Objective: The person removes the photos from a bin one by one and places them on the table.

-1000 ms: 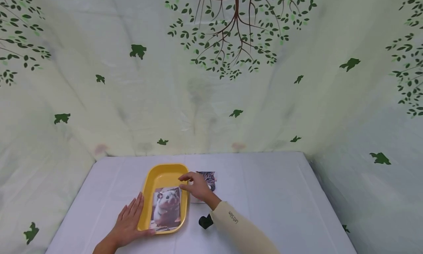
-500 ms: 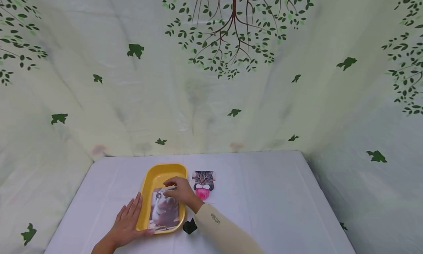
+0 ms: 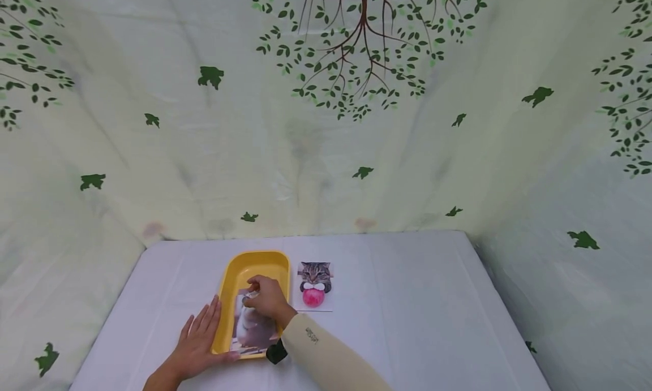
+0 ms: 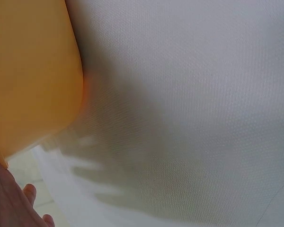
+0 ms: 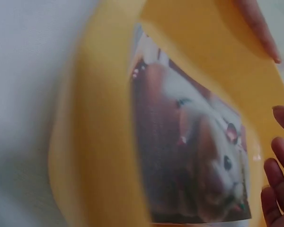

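A yellow tray [image 3: 257,262] stands on the table with a hamster picture [image 3: 251,330] lying in its nearer part. My left hand [image 3: 196,339] rests against the tray's left side, fingers straight, thumb at the front rim. Over the picture's upper end hovers my right hand [image 3: 268,298], fingers slightly bent. In the right wrist view, the right hand's fingers [image 5: 280,182] appear beyond the hamster picture [image 5: 191,146] and hold nothing. Only part of the left hand [image 4: 12,201] shows beside the tray wall [image 4: 35,71] in the left wrist view.
A picture of a cat with a pink ball [image 3: 314,286] lies flat just right of the tray. A small black object [image 3: 277,351] sits at my right wrist. White cloth covers the table [image 3: 407,312]; a leaf-patterned curtain [image 3: 305,170] hangs behind it.
My right hand has moved left from the tray's right rim to above the hamster picture, uncovering the cat picture. My left hand has stayed at the tray's side.
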The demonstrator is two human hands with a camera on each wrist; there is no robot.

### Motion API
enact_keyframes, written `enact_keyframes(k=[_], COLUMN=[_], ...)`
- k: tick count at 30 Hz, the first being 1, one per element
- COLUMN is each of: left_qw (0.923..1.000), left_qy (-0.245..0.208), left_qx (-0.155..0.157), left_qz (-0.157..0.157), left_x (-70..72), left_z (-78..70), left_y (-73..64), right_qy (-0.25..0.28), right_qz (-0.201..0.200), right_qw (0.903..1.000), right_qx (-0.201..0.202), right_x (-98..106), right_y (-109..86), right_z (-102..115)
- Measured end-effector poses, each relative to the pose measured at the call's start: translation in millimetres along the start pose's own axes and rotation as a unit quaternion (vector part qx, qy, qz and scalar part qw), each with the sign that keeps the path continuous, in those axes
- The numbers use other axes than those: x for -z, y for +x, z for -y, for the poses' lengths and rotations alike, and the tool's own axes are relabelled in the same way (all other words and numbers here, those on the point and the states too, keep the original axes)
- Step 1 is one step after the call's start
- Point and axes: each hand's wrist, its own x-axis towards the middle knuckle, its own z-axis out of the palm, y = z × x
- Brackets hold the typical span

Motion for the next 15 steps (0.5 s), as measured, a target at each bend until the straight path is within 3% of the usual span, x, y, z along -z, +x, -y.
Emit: enact_keyframes(k=[5, 10, 15], left_qw=[0.9999, 0.9999, 0.9999], left_qy=[0.001, 0.002, -0.001], left_qx=[0.008, 0.010, 0.009], left_qz=[0.009, 0.009, 0.008], left_x=[-0.4, 0.0, 1.3], left_z=[-0.9, -1.4, -1.4], left_y=[-0.7, -1.0, -0.3], right_qy=[-0.042, -0.119, -0.165], right_qz=[-0.027, -0.059, -0.062], right_qw=[0.9984, 0.9909, 0.9838], right_qx=[-0.024, -0.022, -0.031], right_x=[-9.0, -14.7, -17.8], right_y=[1.1, 2.2, 3.6], right_z=[-5.6, -10.5, -12.7])
